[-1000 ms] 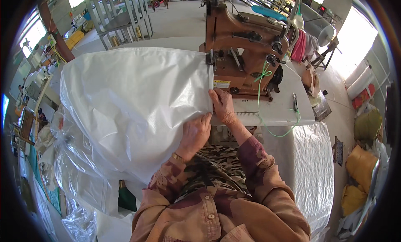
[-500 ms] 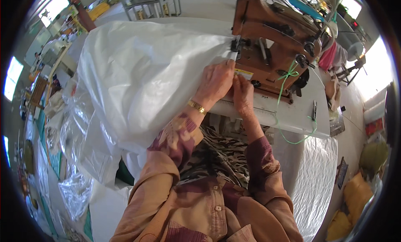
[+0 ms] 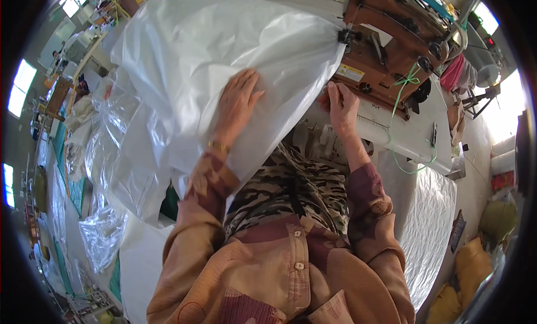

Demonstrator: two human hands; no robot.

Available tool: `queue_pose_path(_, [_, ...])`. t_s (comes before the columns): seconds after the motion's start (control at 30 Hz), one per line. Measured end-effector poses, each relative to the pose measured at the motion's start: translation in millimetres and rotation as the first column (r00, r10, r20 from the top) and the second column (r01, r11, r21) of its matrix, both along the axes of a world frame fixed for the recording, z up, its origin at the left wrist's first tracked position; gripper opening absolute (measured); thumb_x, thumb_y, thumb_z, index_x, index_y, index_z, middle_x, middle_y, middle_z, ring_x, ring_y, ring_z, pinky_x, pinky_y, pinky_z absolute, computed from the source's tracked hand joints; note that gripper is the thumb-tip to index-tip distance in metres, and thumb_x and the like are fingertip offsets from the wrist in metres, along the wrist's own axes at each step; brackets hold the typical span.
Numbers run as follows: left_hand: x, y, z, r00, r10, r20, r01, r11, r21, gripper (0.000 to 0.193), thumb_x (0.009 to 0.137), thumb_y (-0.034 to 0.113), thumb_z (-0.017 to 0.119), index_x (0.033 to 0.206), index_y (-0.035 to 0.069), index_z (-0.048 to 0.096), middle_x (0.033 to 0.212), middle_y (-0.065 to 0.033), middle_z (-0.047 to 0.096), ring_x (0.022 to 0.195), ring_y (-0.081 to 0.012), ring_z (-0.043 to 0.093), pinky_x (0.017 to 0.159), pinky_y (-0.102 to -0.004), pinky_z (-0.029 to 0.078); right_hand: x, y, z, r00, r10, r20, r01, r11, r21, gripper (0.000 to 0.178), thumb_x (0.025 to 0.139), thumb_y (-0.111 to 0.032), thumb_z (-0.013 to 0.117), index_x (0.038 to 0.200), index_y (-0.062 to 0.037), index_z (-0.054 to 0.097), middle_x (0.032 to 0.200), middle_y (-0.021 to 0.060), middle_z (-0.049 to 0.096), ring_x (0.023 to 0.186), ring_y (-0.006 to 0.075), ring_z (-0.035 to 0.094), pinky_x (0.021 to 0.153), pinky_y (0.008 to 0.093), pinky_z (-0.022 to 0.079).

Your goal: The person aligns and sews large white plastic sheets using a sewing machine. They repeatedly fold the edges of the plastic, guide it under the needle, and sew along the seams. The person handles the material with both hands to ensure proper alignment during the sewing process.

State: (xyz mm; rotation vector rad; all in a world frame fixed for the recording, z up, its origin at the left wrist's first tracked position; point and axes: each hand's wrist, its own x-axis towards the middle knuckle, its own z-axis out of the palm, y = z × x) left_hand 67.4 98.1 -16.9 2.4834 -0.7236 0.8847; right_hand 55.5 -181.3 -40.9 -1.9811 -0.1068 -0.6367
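A large sheet of glossy white plastic [image 3: 184, 50] spreads over the table, its right corner running under the presser foot [image 3: 345, 37] of a brown sewing machine [image 3: 386, 50]. My left hand [image 3: 238, 103] lies flat on the sheet with its fingers stretched out. My right hand [image 3: 342, 107] is closed at the sheet's slanting right edge, just below the machine's yellow-and-white label [image 3: 350, 73]. Its thumb points up, and the fingertips are partly hidden behind the hand and blurred.
Green thread [image 3: 395, 117] loops from the machine over the white table's [image 3: 414, 139] front edge. Small thread snips [image 3: 434, 134] lie at the right. Crumpled clear plastic [image 3: 106, 229] hangs at the left. White sheeting [image 3: 430, 212] drops below the table at the right.
My left hand has left the presser foot area and moved left onto the sheet, opening flat. My right hand stays near the machine's front. The view has shifted, so the machine appears higher and further right.
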Motion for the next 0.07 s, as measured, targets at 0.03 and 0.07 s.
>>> queue_pose_path(0.03, [11, 6, -2, 1.0, -0.014, -0.014, 0.014, 0.999, 0.029, 0.035, 0.094, 0.014, 0.061, 0.127, 0.002, 0.061, 0.132, -0.0156, 0.061, 0.126, -0.0302, 0.054, 0.108, -0.0403, 0.042, -12, 14, -2, 1.0, 0.019, -0.02, -0.019, 1.0, 0.02, 0.035, 0.102, -0.029, 0.056, 0.084, -0.0016, 0.066, 0.067, 0.0046, 0.067, 0.057, 0.0093, 0.059, 0.055, 0.0238, 0.049])
queue_pose_path(0.07, [6, 9, -8, 1.0, -0.013, -0.028, 0.013, 1.0, 0.019, 0.035, 0.094, 0.014, 0.061, 0.127, 0.002, 0.061, 0.132, -0.0156, 0.061, 0.126, -0.0302, 0.054, 0.108, -0.0403, 0.042, -30, 27, -5, 0.999, 0.024, -0.042, -0.023, 0.999, 0.038, 0.034, 0.102, -0.029, 0.057, 0.083, -0.0032, 0.067, 0.067, 0.0053, 0.068, 0.059, 0.01, 0.061, 0.057, 0.0236, 0.05])
